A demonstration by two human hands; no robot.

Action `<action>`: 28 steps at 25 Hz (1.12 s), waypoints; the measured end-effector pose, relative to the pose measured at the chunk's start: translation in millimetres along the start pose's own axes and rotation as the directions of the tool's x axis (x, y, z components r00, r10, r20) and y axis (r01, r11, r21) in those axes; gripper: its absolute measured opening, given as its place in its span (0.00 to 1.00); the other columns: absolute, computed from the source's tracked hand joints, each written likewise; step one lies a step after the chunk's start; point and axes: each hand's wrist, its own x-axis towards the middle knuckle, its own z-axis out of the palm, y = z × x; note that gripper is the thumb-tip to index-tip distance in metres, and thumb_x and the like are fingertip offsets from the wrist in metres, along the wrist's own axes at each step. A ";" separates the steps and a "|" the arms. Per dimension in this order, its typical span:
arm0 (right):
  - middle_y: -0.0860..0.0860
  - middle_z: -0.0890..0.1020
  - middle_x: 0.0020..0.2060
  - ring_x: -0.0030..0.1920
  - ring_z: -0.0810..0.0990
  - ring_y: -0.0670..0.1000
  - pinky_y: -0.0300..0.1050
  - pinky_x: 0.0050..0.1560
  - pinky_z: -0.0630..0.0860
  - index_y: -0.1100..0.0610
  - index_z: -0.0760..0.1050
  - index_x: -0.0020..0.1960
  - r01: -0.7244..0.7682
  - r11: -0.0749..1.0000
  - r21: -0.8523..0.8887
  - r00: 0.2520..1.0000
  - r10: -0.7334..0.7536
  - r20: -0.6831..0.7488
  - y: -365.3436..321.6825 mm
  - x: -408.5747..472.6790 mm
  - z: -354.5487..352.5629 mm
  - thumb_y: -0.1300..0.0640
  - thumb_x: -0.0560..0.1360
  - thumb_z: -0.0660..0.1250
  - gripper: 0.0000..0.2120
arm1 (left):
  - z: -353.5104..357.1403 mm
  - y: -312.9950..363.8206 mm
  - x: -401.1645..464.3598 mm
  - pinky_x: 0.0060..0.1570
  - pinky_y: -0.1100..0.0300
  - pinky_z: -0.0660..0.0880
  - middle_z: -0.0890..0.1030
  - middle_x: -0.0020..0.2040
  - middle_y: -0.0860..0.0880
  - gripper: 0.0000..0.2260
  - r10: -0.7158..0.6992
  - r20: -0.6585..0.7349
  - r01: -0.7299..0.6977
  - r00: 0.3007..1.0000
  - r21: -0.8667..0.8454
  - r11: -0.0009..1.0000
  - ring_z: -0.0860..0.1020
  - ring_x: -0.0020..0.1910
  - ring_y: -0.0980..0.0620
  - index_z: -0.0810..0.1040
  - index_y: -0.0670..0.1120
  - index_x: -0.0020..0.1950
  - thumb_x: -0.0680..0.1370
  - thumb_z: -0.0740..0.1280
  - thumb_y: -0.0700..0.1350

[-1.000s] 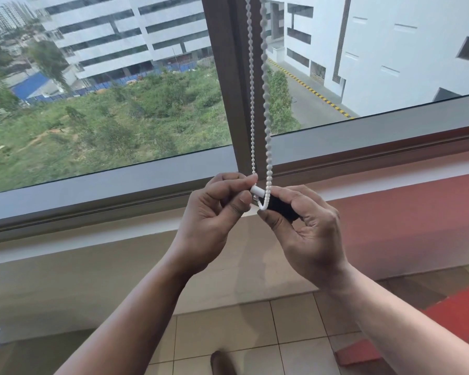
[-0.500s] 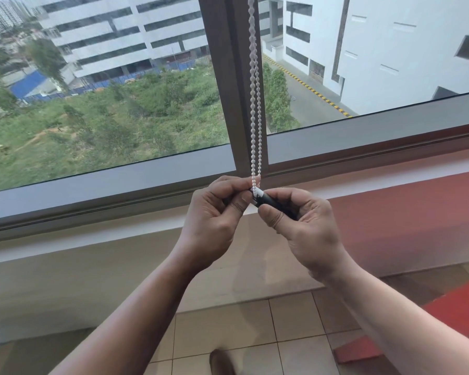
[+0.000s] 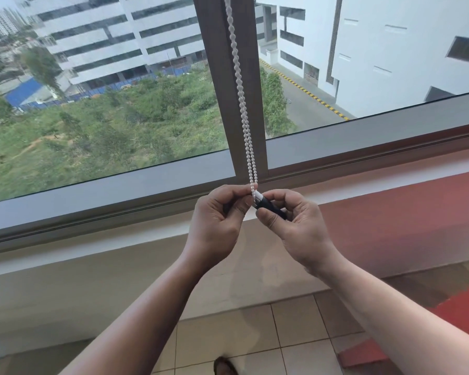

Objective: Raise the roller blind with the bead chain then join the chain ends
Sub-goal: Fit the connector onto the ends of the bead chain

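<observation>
A white bead chain (image 3: 241,104) hangs in two strands down the brown window mullion (image 3: 220,77); the strands meet just above my hands. At their lower end sits a small white connector (image 3: 257,197) joined to a black piece (image 3: 271,205). My left hand (image 3: 217,226) pinches the chain end at the connector between thumb and forefinger. My right hand (image 3: 295,226) grips the black piece from the right, its fingers curled round it. The roller blind itself is out of view above.
A grey window frame rail (image 3: 119,190) runs across below the glass, with a cream and red wall ledge (image 3: 390,201) under it. Tiled floor (image 3: 295,334) lies below, and a foot (image 3: 224,366) shows at the bottom edge.
The two chain strands, spread apart a second ago with a small loop between my fingers, now lie close together. My hands have drawn slightly nearer each other at the connector.
</observation>
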 end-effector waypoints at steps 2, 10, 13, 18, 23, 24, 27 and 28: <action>0.55 0.86 0.44 0.42 0.80 0.48 0.46 0.46 0.79 0.50 0.84 0.52 0.001 0.997 -0.082 1.000 -0.002 -0.012 4.7 10.0 0.8 0.60 0.74 0.77 0.10 | -5.0 -6.0 9.8 0.59 0.60 0.77 0.87 0.53 0.50 0.10 0.037 0.018 -0.038 0.999 0.053 0.998 0.85 0.58 0.54 0.86 0.52 0.54 0.80 0.70 0.38; 0.41 0.86 0.44 0.45 0.84 0.43 0.39 0.45 0.78 0.47 0.81 0.52 0.038 0.919 -0.393 0.998 -0.058 -0.040 26.2 61.4 15.7 0.50 0.74 0.75 0.08 | -13.4 -33.7 57.8 0.56 0.63 0.79 0.82 0.56 0.46 0.07 0.093 0.048 -0.099 0.995 0.151 0.984 0.84 0.55 0.58 0.86 0.42 0.54 0.78 0.73 0.34; 0.49 0.86 0.38 0.39 0.82 0.47 0.43 0.42 0.77 0.47 0.79 0.50 0.021 0.847 -0.530 0.995 -0.072 -0.075 27.2 86.9 20.4 0.53 0.75 0.75 0.07 | -19.0 -42.0 88.0 0.55 0.62 0.80 0.83 0.53 0.46 0.05 0.083 0.055 -0.091 0.995 0.168 0.982 0.85 0.52 0.53 0.87 0.40 0.52 0.76 0.75 0.34; 0.42 0.81 0.32 0.37 0.82 0.46 0.46 0.40 0.76 0.49 0.79 0.49 -0.006 0.770 -0.638 0.988 -0.094 -0.123 28.6 127.4 31.4 0.52 0.72 0.71 0.07 | -28.9 -63.4 135.6 0.54 0.49 0.82 0.86 0.52 0.42 0.04 0.069 0.089 -0.083 0.994 0.164 0.983 0.86 0.49 0.44 0.86 0.38 0.50 0.76 0.76 0.34; 0.42 0.83 0.37 0.38 0.81 0.44 0.50 0.45 0.80 0.51 0.80 0.51 -0.046 0.709 -0.704 0.979 -0.107 -0.172 31.8 151.0 32.3 0.52 0.71 0.73 0.09 | -29.7 -71.0 162.5 0.52 0.49 0.83 0.87 0.49 0.41 0.05 0.032 0.119 -0.044 0.992 0.102 0.994 0.87 0.48 0.44 0.86 0.37 0.51 0.76 0.75 0.32; 0.43 0.84 0.38 0.38 0.81 0.43 0.49 0.45 0.80 0.51 0.80 0.51 -0.052 0.700 -0.712 0.979 -0.105 -0.176 32.0 154.0 31.0 0.53 0.72 0.74 0.09 | -29.7 -72.4 166.5 0.51 0.51 0.83 0.87 0.48 0.42 0.05 0.027 0.130 -0.039 0.991 0.092 0.995 0.87 0.47 0.46 0.86 0.37 0.51 0.76 0.75 0.32; 0.43 0.85 0.40 0.38 0.80 0.40 0.47 0.45 0.79 0.50 0.80 0.53 -0.066 0.678 -0.732 0.979 -0.098 -0.179 31.3 157.2 27.9 0.48 0.69 0.71 0.14 | -29.8 -76.6 171.2 0.48 0.57 0.83 0.87 0.45 0.46 0.06 0.051 0.149 -0.068 0.987 0.107 0.992 0.86 0.44 0.51 0.87 0.41 0.50 0.75 0.76 0.34; 0.42 0.85 0.41 0.37 0.79 0.39 0.46 0.45 0.79 0.49 0.80 0.54 -0.070 0.679 -0.731 0.980 -0.092 -0.178 30.6 157.2 27.8 0.45 0.68 0.69 0.16 | -29.9 -77.0 171.1 0.46 0.58 0.82 0.87 0.45 0.46 0.06 0.055 0.150 -0.073 0.987 0.116 0.990 0.86 0.43 0.50 0.87 0.42 0.50 0.75 0.76 0.34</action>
